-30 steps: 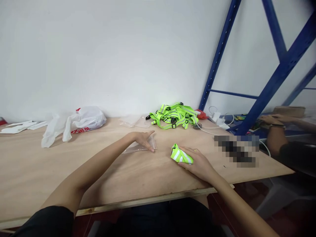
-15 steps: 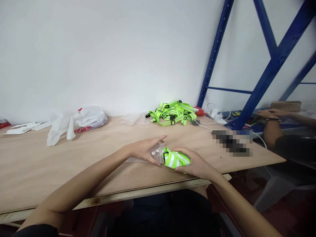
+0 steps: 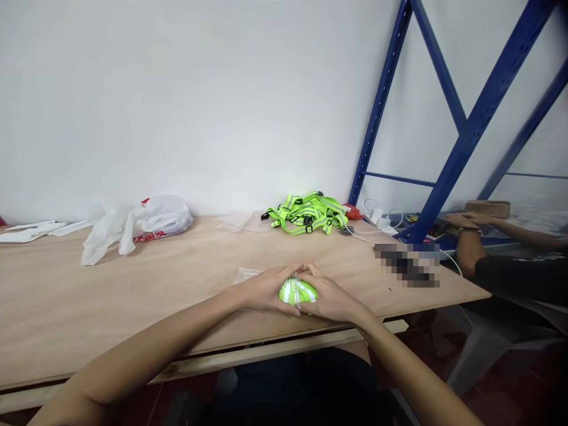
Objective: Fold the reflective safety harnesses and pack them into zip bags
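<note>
Near the front edge of the surface (image 3: 133,307), your left hand (image 3: 264,290) and right hand (image 3: 332,299) cup a rolled green strap (image 3: 307,291) from both sides; clear film of the plastic bag (image 3: 247,274) covers its left part; uneven thumb pressure could crease or split the bag's mouth; a slackened right-hand hold could let the strap unroll; a slip this close to the front edge could drop it off.
</note>
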Demonstrator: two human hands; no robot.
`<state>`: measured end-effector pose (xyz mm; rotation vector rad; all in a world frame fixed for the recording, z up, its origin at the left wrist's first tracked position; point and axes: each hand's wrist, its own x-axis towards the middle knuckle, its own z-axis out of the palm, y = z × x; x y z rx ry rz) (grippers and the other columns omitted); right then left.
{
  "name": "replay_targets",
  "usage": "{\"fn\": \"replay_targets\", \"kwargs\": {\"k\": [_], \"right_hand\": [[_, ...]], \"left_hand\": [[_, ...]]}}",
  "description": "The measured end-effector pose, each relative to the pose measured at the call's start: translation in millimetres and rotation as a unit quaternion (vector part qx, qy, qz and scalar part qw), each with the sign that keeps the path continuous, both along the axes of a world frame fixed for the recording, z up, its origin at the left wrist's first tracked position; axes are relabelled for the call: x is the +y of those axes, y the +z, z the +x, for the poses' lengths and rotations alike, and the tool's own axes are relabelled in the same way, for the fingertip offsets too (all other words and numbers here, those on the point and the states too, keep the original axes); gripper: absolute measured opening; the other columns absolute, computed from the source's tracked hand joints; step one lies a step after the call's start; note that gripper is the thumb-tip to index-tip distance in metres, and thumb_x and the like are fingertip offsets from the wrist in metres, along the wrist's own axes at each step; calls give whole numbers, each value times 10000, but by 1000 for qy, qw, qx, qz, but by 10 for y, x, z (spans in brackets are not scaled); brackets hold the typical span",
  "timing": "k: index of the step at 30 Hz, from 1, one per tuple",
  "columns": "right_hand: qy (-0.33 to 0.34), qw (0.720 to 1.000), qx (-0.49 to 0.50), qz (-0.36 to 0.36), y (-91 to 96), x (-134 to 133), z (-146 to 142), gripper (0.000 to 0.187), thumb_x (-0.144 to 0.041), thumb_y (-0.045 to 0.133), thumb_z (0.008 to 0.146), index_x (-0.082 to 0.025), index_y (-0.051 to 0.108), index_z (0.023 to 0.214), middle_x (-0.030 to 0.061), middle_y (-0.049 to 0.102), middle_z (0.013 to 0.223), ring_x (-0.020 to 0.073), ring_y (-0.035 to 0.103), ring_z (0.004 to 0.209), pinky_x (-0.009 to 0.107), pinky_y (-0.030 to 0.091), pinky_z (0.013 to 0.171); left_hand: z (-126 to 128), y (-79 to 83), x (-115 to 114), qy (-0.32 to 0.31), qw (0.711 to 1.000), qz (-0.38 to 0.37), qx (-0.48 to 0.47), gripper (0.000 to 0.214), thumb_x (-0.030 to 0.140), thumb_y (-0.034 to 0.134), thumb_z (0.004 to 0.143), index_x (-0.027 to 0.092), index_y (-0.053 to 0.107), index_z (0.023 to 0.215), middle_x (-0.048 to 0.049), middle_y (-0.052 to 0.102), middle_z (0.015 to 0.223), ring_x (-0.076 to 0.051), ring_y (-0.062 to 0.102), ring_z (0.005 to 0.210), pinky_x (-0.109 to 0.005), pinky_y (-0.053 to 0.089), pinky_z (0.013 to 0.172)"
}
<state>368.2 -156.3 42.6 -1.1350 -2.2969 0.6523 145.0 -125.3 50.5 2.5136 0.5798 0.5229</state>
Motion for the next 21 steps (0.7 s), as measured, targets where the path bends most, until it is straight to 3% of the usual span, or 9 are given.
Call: {"fn": "replay_targets", "kwargs": {"k": [4, 8, 11, 18, 21], "right_hand": [[-33, 998, 44, 14, -65, -17, -112, 559, -265, 757, 729, -225, 507, 1228, 65, 511, 1222, 263, 560, 1131, 388, 464, 957], [-134, 986, 71, 63, -194, -2, -273, 440, -305, 774, 729, -240, 498, 1065, 40, 526, 1081, 254, 564, 1021, 382, 470, 890], [-162, 980, 79, 83, -268, 6, -397, 395, -322, 751, 757, -250, 498, 1052, 40, 541, 1065, 256, 564, 1024, 390, 468, 901], [-102, 992, 41, 61, -225, -75, -295, 351, -303, 639, 857, -204, 498, 1162, 117, 565, 1248, 279, 544, 1206, 439, 447, 1017], [-35, 999, 28, 16, -174, -116, -125, 525, -368, 671, 859, -211, 480, 1323, 133, 482, 1464, 290, 470, 1351, 458, 409, 1092]], "left_hand": [[-28, -36, 3, 25, 999, 27, 25, 1032, 547, 758, 788, 151, 214, 1571, -210, 467, 1491, -352, 496, 1325, -431, 397, 1076], [-72, -24, 20, 35, 990, 113, 71, 1026, 635, 746, 756, 183, 281, 1551, -205, 513, 1444, -377, 521, 1262, -454, 391, 1046], [-103, -23, 67, 42, 983, 155, 90, 994, 660, 736, 751, 202, 323, 1531, -190, 531, 1430, -375, 527, 1235, -455, 377, 1041], [-134, -112, 234, 42, 983, 152, 94, 1004, 694, 699, 759, 173, 329, 1534, -203, 524, 1446, -386, 542, 1236, -473, 366, 1058], [-151, -129, 278, 47, 987, 129, 85, 1021, 701, 699, 756, 180, 318, 1548, -198, 519, 1453, -372, 534, 1261, -451, 376, 1061]]}}
